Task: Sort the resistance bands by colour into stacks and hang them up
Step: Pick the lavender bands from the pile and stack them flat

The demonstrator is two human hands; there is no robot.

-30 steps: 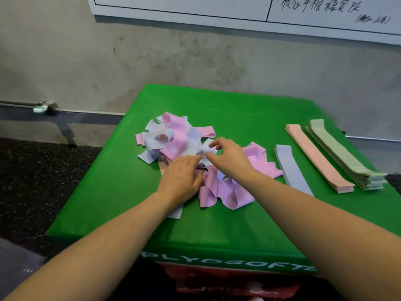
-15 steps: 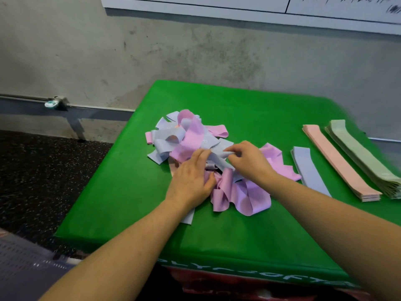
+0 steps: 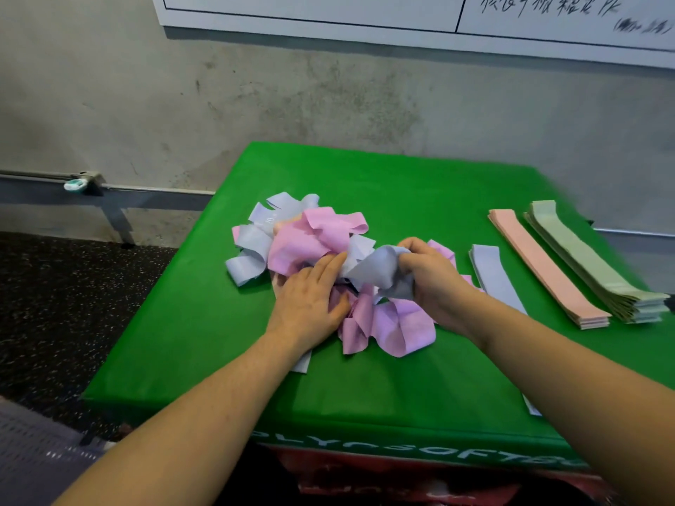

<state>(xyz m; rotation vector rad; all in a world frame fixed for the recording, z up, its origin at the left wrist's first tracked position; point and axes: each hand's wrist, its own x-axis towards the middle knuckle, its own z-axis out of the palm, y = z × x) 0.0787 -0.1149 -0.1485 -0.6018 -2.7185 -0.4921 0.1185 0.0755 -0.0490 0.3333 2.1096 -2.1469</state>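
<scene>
A tangled heap of pink and pale blue resistance bands point(image 3: 310, 239) lies in the middle of the green box top point(image 3: 401, 177). My right hand point(image 3: 434, 279) grips a pale blue band point(image 3: 380, 268) and lifts it a little out of the heap. My left hand point(image 3: 310, 301) presses flat on the heap, fingers straight, touching the same blue band. To the right lie three sorted stacks: pale blue point(image 3: 493, 275), salmon pink point(image 3: 544, 264) and light green point(image 3: 591, 261).
The green box stands against a grey concrete wall point(image 3: 255, 104) with a whiteboard point(image 3: 365, 12) above. A metal rail point(image 3: 109, 188) runs along the wall on the left. Dark speckled floor point(image 3: 73, 304) lies left of the box.
My right hand has closed round a pale blue band and raised it from the heap. My left hand has stayed pressed on the heap.
</scene>
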